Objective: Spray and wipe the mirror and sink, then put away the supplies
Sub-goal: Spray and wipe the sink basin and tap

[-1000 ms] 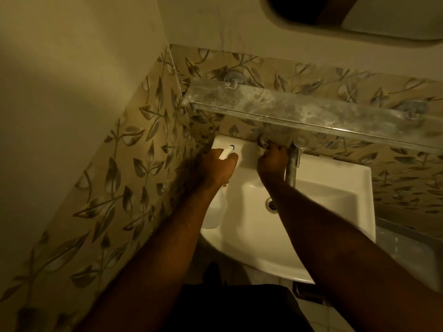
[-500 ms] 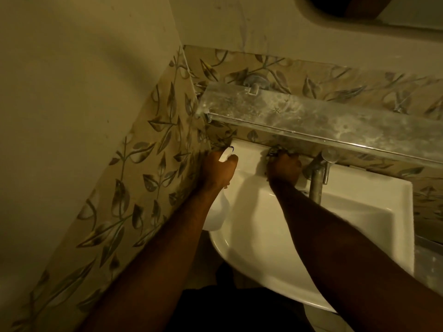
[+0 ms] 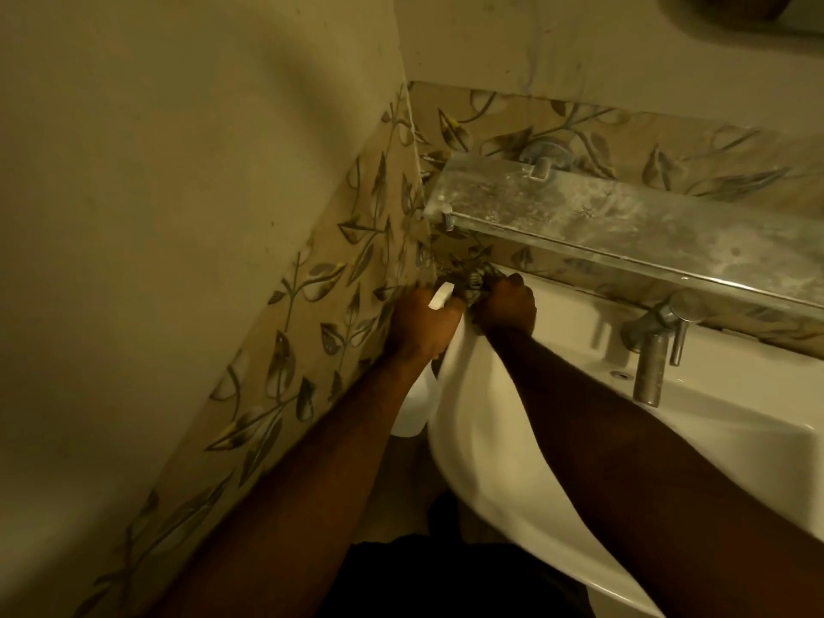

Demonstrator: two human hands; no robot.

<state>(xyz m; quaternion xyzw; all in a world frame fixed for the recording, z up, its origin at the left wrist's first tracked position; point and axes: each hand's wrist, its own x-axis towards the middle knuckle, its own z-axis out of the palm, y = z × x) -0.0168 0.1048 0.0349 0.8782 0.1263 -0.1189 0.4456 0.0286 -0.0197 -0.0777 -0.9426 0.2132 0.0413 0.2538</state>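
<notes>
The white sink [image 3: 512, 466] fills the lower right. My left hand [image 3: 423, 327] grips a white spray bottle [image 3: 412, 410] by its neck; the nozzle tip sticks up above my fingers and the body hangs beside the sink's left rim. My right hand [image 3: 508, 305] presses a dark patterned cloth [image 3: 475, 278] onto the sink's back left corner, just under the shelf. The two hands nearly touch. Only a dark sliver of the mirror [image 3: 758, 6] shows at the top right edge.
A cloudy glass shelf [image 3: 624, 220] juts out over the back of the sink. A metal tap [image 3: 651, 350] stands right of my right arm. Leaf-patterned tiles [image 3: 312, 350] line the left wall and back wall close to my left hand.
My right hand with the cloth slid left along the sink's back edge, from beside the tap into the corner. The left hand kept hold of the bottle. The view shifted left.
</notes>
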